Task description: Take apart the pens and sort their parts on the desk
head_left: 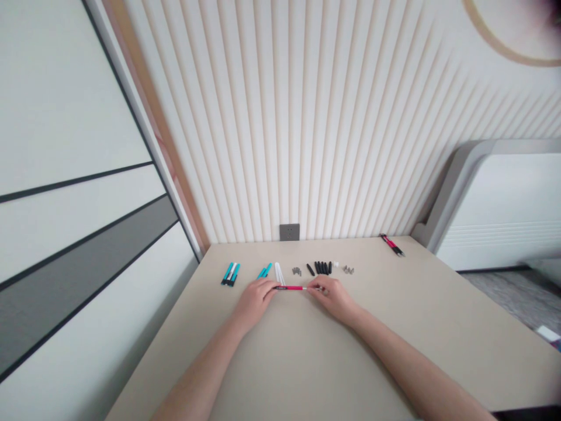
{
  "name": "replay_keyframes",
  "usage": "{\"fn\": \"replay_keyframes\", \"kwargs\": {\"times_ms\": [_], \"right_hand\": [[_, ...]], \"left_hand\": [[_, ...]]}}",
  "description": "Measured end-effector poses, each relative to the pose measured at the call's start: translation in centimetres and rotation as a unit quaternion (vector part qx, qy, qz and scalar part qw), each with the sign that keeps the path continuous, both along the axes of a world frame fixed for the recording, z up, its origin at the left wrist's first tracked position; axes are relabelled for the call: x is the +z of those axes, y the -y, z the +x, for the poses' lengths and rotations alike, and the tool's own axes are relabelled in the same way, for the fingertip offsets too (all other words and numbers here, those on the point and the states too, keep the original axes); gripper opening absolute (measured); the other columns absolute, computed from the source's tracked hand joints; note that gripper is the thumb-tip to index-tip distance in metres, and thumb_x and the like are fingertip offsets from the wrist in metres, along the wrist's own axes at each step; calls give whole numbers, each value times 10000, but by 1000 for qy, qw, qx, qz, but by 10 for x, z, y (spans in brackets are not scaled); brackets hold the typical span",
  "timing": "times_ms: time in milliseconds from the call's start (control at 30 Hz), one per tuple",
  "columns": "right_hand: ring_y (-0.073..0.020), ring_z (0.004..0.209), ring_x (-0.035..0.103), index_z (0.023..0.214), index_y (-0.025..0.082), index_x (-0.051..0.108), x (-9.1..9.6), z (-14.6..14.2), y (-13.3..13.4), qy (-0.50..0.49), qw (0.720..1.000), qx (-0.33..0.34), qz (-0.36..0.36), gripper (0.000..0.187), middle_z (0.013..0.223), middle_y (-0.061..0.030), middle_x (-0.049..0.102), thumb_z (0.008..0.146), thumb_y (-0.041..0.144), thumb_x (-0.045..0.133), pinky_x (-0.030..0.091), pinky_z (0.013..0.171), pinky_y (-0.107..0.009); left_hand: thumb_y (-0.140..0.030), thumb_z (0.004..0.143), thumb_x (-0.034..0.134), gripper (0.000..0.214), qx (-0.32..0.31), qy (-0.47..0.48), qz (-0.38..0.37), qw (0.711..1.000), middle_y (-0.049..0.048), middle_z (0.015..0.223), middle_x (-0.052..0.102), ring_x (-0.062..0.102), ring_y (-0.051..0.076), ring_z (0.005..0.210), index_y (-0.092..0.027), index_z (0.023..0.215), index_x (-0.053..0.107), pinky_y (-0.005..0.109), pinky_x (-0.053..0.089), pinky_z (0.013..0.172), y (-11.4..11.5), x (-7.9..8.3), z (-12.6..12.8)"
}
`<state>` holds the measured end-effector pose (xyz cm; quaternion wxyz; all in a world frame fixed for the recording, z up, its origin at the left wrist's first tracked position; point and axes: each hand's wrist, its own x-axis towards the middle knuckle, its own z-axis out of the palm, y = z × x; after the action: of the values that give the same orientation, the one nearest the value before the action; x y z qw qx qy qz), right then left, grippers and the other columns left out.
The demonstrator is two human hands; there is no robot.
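Observation:
Level in front of me is a pink pen with a black left end, spanning the gap between both hands. My left hand pinches its black end. Closed around the opposite end, where a pale part shows, is my right hand; whether that part is joined to the barrel I cannot tell. Just beyond my left hand lie teal pen barrels and slim white tubes. Several black grips lie behind my right hand, with small grey pieces to their left.
Teal and white pen parts with black ends lie at the table's left. More small metal pieces sit right of the grips. Pink-and-black pens rest near the back right edge. A ribbed wall with a socket bounds the table.

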<state>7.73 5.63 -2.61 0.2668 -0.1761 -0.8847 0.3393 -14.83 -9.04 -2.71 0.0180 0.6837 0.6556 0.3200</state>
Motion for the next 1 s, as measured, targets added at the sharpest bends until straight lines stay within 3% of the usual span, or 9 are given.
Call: {"fn": "replay_keyframes", "kwargs": {"times_ms": [133, 367, 500, 667, 867, 1000], "right_hand": [[-207, 978, 612, 1064, 208, 692, 3, 4, -9, -23, 998, -22, 46, 293, 1041, -92, 688, 972, 350, 453, 462, 881, -345], [-237, 982, 591, 1031, 193, 700, -16, 19, -54, 24, 969, -195, 148, 279, 1012, -100, 685, 940, 237, 441, 427, 921, -388], [-251, 998, 574, 1023, 200, 711, -21, 27, -68, 42, 952, -246, 179, 269, 1038, -110, 671, 914, 202, 465, 412, 924, -397], [-258, 1047, 545, 1039, 226, 705, -19, 17, -49, 62, 948, -217, 225, 250, 1107, -100, 642, 925, 216, 483, 402, 917, -403], [-257, 1101, 518, 1065, 249, 689, -11, -16, -9, 79, 949, -126, 276, 240, 1146, -104, 624, 936, 211, 489, 370, 963, -408], [-244, 1095, 516, 1059, 251, 680, -9, -36, -2, 94, 945, -115, 290, 221, 1146, -96, 617, 948, 251, 489, 360, 962, -389]], "left_hand": [[-222, 946, 505, 217, 17, -1, 2, 1000, 39, 1010, 711, 644, 211, 986, -235, 1076, 678, 375, 505, 918, 0, -1, -1], [-211, 945, 496, 214, 11, -5, 6, 1000, 47, 994, 710, 649, 210, 967, -232, 1063, 673, 370, 508, 902, 0, 0, -1], [-214, 937, 509, 206, 2, -10, -4, 1000, 42, 1002, 706, 642, 215, 971, -240, 1055, 676, 372, 505, 898, 1, 0, 0], [-190, 939, 476, 227, 44, -9, 13, 999, 49, 1018, 699, 640, 218, 975, -230, 1057, 665, 371, 504, 889, 0, 0, -2], [-183, 925, 482, 213, 104, 13, 57, 993, 62, 1032, 704, 650, 225, 966, -205, 1049, 653, 393, 511, 884, -3, -9, -17], [-188, 921, 482, 203, 117, 29, 69, 990, 64, 1017, 703, 647, 221, 957, -200, 1036, 650, 388, 511, 877, -4, -14, -22]]}}
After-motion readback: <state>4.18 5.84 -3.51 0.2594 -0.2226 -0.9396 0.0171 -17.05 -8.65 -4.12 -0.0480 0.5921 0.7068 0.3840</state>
